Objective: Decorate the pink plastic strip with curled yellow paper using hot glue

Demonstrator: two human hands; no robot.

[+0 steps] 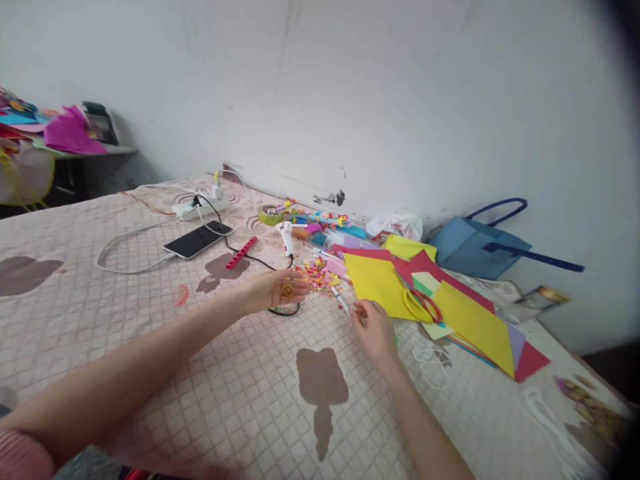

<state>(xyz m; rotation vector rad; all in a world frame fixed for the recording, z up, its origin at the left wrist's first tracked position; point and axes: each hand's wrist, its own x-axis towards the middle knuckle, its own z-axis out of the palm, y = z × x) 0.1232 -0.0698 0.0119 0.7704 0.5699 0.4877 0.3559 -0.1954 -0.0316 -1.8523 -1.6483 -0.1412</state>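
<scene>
My left hand (274, 291) is turned palm up with its fingers stretched out. A small gold-coloured coil (287, 291) rests on it. Past its fingertips lies a heap of tiny red, yellow and pink pieces (317, 275). My right hand (373, 328) is low over the table, fingers curled in and thumb close to them. A slim white pen-like stick (341, 300) lies right by its fingertips; whether they touch it I cannot tell. Behind the heap stands a white glue gun (285, 239), its black cord running under my left hand.
Right of my right hand lie yellow sheets (375, 283), red-and-yellow-handled scissors (423, 305) and white string (430, 360). A blue bag (480, 247) leans at the wall. Leftward are a phone (197, 240), a pink-red perforated strip (241, 253) and a power strip (197, 209) with loose cables.
</scene>
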